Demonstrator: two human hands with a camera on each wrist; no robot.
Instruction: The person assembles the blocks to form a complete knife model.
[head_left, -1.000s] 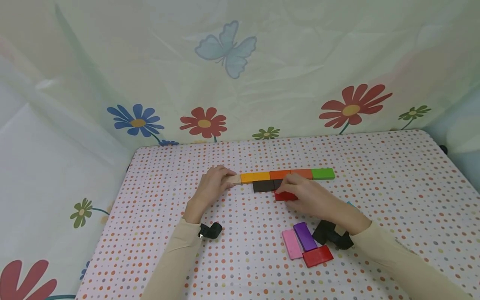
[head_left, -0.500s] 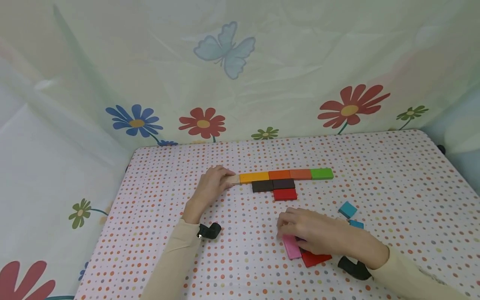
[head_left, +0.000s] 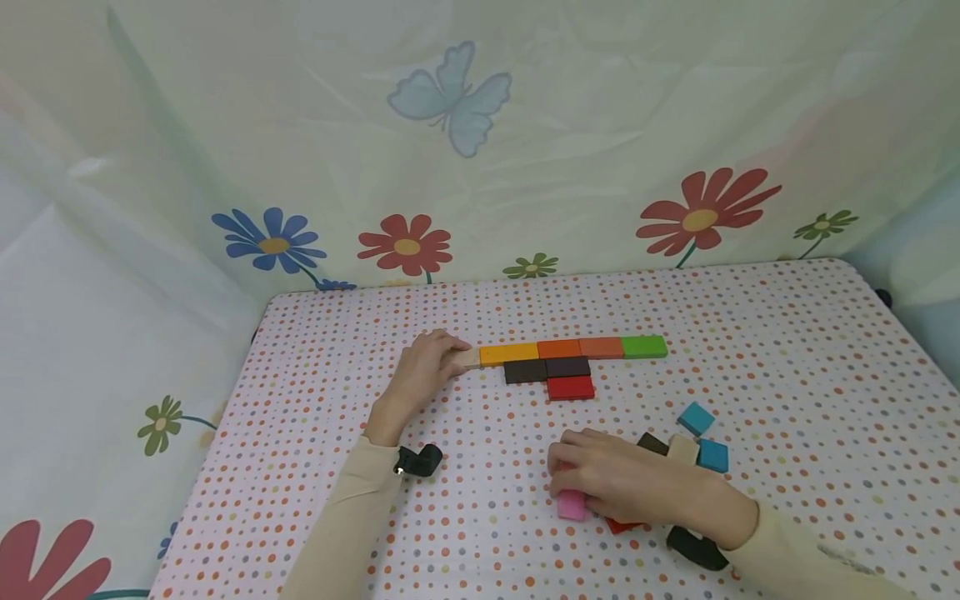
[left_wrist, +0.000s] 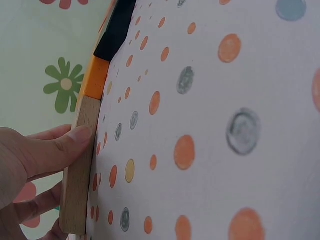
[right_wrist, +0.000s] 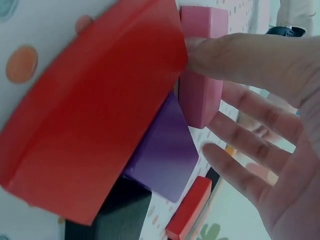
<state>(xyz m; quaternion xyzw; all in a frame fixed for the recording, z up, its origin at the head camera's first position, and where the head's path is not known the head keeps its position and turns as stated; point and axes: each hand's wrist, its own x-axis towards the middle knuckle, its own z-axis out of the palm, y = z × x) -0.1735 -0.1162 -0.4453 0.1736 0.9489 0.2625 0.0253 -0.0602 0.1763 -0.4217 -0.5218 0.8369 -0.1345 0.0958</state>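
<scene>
My left hand [head_left: 418, 375] pinches a plain wooden block [left_wrist: 77, 190] at the left end of a row, thumb on its near side. The row runs on through a yellow block [head_left: 510, 355], two orange blocks and a green block [head_left: 645, 347]. Below it sit two dark blocks [head_left: 525, 372] and a red block [head_left: 570, 389]. My right hand [head_left: 622, 475] pinches a pink block [right_wrist: 202, 105] between thumb and fingers. In the right wrist view, another red block [right_wrist: 110, 110] and a purple block [right_wrist: 165, 150] lie close beside the pink one; the head view largely hides both.
Right of my right hand lie two blue blocks [head_left: 696, 419], a pale wooden block [head_left: 681, 448] and a dark block [head_left: 652, 443] partly behind the hand. The dotted tabletop [head_left: 337, 333] meets a flower-printed curtain [head_left: 585, 208] at the back.
My right hand has left the lower red block and come down to the loose blocks, where it has taken the pink block and turned it more upright. My left hand stays put.
</scene>
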